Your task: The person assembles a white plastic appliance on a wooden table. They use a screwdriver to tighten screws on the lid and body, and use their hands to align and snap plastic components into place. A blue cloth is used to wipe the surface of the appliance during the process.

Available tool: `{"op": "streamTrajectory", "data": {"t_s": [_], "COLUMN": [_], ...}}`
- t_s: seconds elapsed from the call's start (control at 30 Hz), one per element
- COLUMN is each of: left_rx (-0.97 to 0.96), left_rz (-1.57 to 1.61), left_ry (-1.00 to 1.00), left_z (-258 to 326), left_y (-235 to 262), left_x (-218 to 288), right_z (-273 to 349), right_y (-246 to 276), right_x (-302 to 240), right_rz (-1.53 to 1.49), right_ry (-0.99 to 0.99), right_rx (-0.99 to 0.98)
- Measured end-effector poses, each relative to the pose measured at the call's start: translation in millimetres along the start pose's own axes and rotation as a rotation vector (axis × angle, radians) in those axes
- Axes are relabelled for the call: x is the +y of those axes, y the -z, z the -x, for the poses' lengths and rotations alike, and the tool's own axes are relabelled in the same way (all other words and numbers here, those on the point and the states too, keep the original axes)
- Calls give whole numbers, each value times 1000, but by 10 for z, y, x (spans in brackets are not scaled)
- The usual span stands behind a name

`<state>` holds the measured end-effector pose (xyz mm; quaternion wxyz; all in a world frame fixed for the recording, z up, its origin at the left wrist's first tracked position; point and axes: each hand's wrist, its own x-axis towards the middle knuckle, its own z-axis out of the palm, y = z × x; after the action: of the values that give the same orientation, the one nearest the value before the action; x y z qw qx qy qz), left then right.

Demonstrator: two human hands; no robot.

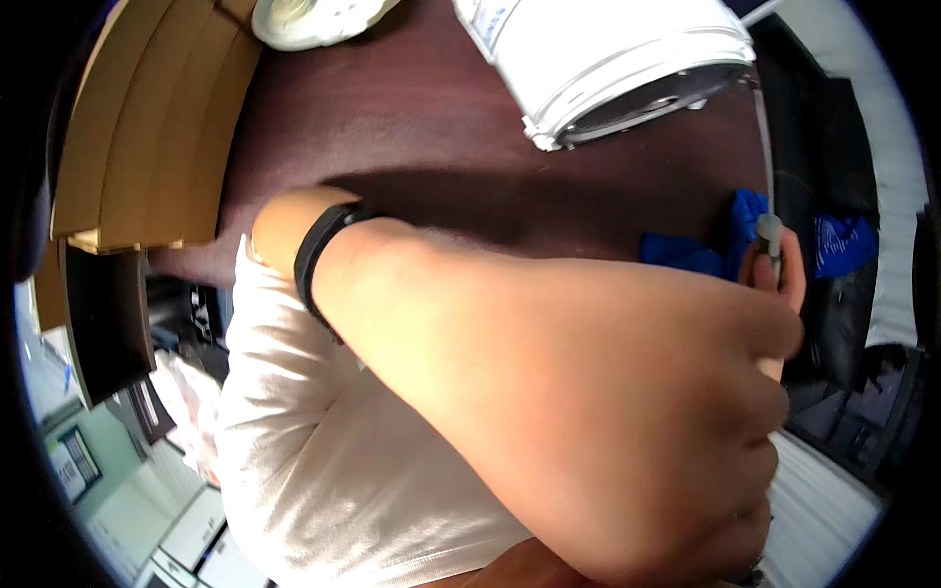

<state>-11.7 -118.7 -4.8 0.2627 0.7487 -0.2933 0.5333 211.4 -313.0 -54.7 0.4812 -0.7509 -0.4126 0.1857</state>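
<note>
Left hand (pixel 667 412) clenched here, fingers round a small grey piece (pixel 770 231) on the right, white bucket (pixel 618 54) far across the dark surface (pixel 412 108)!

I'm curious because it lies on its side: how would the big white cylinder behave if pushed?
The white cylinder may roll, since its curved side rests on the table, though bumps on its rim could check it. Its smooth-looking wall might feel slippery.

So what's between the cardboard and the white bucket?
In the head view, a white round item, nearer the cardboard; the tabletop between it and the bucket looks bare.
</note>
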Motion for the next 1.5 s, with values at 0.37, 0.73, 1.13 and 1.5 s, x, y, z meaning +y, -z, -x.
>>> {"op": "streamTrajectory", "data": {"t_s": [0.37, 0.73, 1.13, 1.5], "left_rx": [-88, -361, -690, -690], "left_rz": [19, -232, -727, -679], "left_ry": [8, 98, 564, 585], "left_z": [103, 33, 16, 29], "left_y": [73, 335, 576, 526], "left_x": [-37, -348, -957, -1032], "right_z": [8, -78, -327, -390], "right_y": [-73, -89, 40, 11], "right_x": [63, -118, -617, -637], "right_rz": [6, 237, 734, 782], "right_ry": [36, 335, 590, 585], "right_rx": [-20, -60, -41, -23]}}
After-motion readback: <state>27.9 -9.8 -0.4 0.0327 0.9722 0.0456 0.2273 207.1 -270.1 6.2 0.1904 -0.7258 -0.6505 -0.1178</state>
